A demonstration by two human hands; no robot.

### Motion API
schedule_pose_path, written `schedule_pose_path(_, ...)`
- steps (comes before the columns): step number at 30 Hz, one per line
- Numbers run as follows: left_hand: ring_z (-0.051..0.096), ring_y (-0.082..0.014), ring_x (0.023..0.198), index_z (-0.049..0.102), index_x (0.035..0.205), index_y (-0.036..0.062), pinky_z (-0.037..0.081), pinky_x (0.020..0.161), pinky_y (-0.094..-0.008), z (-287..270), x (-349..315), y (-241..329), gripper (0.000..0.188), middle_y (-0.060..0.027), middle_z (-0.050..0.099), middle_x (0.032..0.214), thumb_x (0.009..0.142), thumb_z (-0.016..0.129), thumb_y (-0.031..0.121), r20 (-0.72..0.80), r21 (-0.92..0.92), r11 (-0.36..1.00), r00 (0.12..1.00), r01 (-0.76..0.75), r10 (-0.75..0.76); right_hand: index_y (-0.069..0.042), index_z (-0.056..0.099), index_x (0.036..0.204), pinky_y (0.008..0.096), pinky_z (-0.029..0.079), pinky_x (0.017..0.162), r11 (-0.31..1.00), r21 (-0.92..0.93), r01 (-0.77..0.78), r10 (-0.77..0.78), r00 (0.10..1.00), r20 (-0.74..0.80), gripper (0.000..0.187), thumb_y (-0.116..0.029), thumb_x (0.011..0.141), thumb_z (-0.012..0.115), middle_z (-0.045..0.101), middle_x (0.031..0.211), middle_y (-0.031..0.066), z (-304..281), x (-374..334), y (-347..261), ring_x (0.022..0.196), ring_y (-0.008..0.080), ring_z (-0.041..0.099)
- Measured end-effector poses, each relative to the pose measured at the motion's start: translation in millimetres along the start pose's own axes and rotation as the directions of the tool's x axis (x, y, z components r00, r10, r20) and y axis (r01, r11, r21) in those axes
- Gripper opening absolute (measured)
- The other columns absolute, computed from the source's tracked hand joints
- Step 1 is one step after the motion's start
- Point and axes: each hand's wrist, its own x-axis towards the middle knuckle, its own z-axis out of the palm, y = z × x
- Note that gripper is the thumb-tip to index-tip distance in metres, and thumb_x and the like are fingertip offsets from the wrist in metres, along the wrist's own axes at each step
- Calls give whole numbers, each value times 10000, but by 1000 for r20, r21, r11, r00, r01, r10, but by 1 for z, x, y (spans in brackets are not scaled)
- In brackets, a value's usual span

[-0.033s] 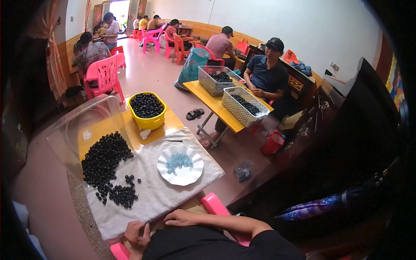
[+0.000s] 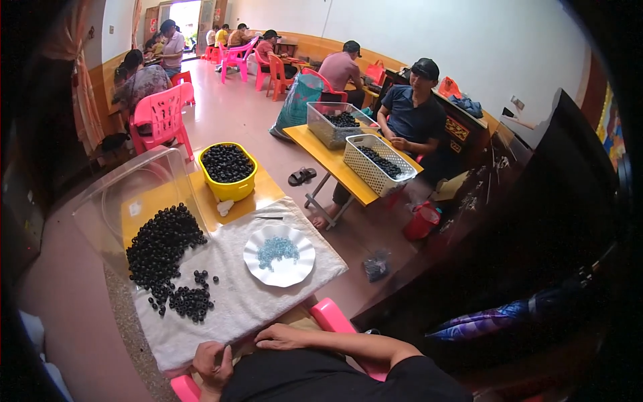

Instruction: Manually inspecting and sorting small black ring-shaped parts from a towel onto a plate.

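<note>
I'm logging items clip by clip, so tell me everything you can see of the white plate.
The white plate is round, with a wavy, fluted rim and a smooth, slightly shiny surface; whether ceramic or plastic cannot be told. It lies face up on the white cloth, right of the black pieces. Small, pale-blue, translucent-looking bits lie loosely around its middle, leaving the rim mostly bare. Only the cloth and those bits touch it; neither the left hand nor the right hand does.
</note>
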Motion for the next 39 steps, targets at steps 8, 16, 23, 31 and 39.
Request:
schedule_pose_path(8, 647, -328, 721, 645, 908, 63, 516, 641, -394, -1, 22, 30, 233, -131, 658, 821, 754, 811, 7, -45, -56, 997, 998, -47, 44, 41, 672, 1176, 428, 536, 892, 1000, 28, 4, -1, 995, -99, 419, -335, 1060, 528, 726, 1075, 217, -4, -20, -15, 1017, 351, 700)
schedule_pose_path(16, 649, -259, 652, 629, 943, 58, 520, 582, -345, 4, 60, 72, 243, -110, 669, 769, 786, 813, 32, -64, -282, 924, 966, -259, 252, 40, 672, 1164, 433, 536, 849, 999, 22, -39, 42, 988, -146, 402, -320, 1064, 527, 725, 1051, 223, -8, -40, -20, 991, 355, 703)
schedule_pose_path(23, 645, -216, 618, 624, 929, 68, 509, 531, -311, 9, 90, 103, 253, -94, 671, 753, 781, 828, 45, -121, -441, 814, 923, -379, 364, 30, 683, 1102, 438, 525, 761, 995, -99, 1, -26, 969, -246, 316, -259, 1038, 574, 705, 944, 213, -5, -55, -11, 891, 367, 691)
schedule_pose_path(31, 639, -209, 622, 618, 938, 58, 506, 527, -306, 6, 120, 121, 262, -97, 665, 756, 780, 827, 35, -159, -559, 724, 909, -404, 385, -7, 686, 1061, 429, 532, 740, 976, -216, 5, -84, 931, -356, 214, -206, 1013, 625, 693, 925, 191, -8, -91, -34, 873, 338, 700)
schedule_pose_path(39, 639, -212, 637, 613, 958, 58, 507, 546, -311, 2, 122, 124, 268, -100, 664, 773, 793, 822, 34, -175, -569, 746, 937, -346, 301, -28, 675, 1066, 448, 518, 712, 969, -196, -149, 59, 912, -405, 190, -203, 1008, 633, 672, 920, 202, 7, -134, -12, 869, 348, 682)
